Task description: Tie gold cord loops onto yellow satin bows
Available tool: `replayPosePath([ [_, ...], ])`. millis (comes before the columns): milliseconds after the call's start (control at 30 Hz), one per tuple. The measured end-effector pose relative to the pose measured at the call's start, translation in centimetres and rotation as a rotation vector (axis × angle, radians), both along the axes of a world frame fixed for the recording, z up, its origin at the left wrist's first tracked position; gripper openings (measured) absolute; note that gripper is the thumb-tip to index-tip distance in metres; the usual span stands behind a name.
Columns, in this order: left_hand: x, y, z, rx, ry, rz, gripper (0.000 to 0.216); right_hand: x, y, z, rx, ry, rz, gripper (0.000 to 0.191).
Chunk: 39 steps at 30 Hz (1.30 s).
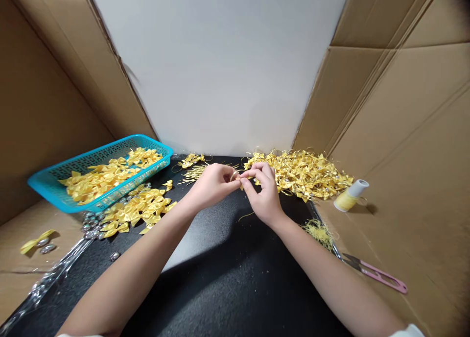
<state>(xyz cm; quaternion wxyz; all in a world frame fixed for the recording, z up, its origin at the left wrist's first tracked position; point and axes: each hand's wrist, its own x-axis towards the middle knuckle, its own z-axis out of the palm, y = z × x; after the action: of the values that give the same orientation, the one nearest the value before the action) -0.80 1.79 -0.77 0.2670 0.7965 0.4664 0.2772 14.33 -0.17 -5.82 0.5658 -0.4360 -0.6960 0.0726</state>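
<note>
Right of the table [227,288], pink snips [382,276] are laid. Over the table's middle, a loose thread [246,216] is seen; beyond it, a mostly hidden yellow piece [241,185] is pinched in the closed fingertips of left hand [216,182] and right hand [264,195]. By slackened fingers, it could be lost into the bow heap [312,173], table's far right.
</note>
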Motion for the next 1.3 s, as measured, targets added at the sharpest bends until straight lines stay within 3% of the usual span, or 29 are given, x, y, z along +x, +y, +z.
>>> replayPosePath([
  [233,0.0,0.2,0.0,-0.095,-0.036,-0.002,0.032,0.7,0.4,0.5,-0.016,0.017,0.038,0.011],
  [467,-0.4,0.9,-0.4,-0.241,-0.095,-0.068,0.02,1.5,0.7,1.4,-0.128,0.329,0.306,0.016],
  [667,-0.8,1.4,-0.4,-0.317,-0.121,-0.09,0.021,1.4,0.7,1.4,-0.326,0.521,0.49,0.03],
  [967,-0.5,1.4,-0.5,-0.316,-0.18,-0.043,0.023,1.2,0.5,1.9,-0.466,0.584,0.53,0.029],
  [1300,-0.3,1.8,-1.4,-0.254,-0.028,0.027,0.015,1.1,0.9,1.3,-0.359,0.627,0.473,0.025],
])
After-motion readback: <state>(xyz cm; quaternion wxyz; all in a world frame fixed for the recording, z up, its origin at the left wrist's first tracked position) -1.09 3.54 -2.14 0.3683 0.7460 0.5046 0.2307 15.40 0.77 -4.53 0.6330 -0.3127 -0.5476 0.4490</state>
